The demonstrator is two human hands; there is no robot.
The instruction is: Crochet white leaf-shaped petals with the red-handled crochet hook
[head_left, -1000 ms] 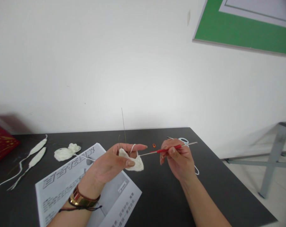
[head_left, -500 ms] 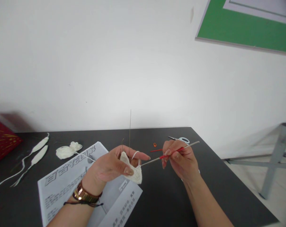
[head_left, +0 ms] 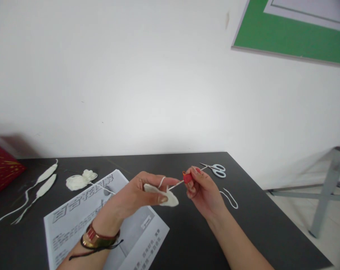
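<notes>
My left hand (head_left: 139,193) pinches a small cream crocheted piece (head_left: 163,195) between thumb and fingers, with white yarn looped over the stretched index finger. My right hand (head_left: 202,189) is closed on a crochet hook with a red grip (head_left: 187,177), its metal tip pointing left into the piece. The yarn runs from my left hand back to a small cream yarn ball (head_left: 79,180) on the black table (head_left: 187,240).
A printed paper sheet (head_left: 82,221) lies under my left wrist. Two finished cream petals (head_left: 44,180) with tails lie at the left, by a red box (head_left: 1,167). Scissors (head_left: 216,169) and a loose yarn scrap (head_left: 229,197) lie beyond my right hand.
The hook swung to point toward me, so its long shaft no longer sticks out right. The piece turned flatter; the thin wire above my left hand is out of sight.
</notes>
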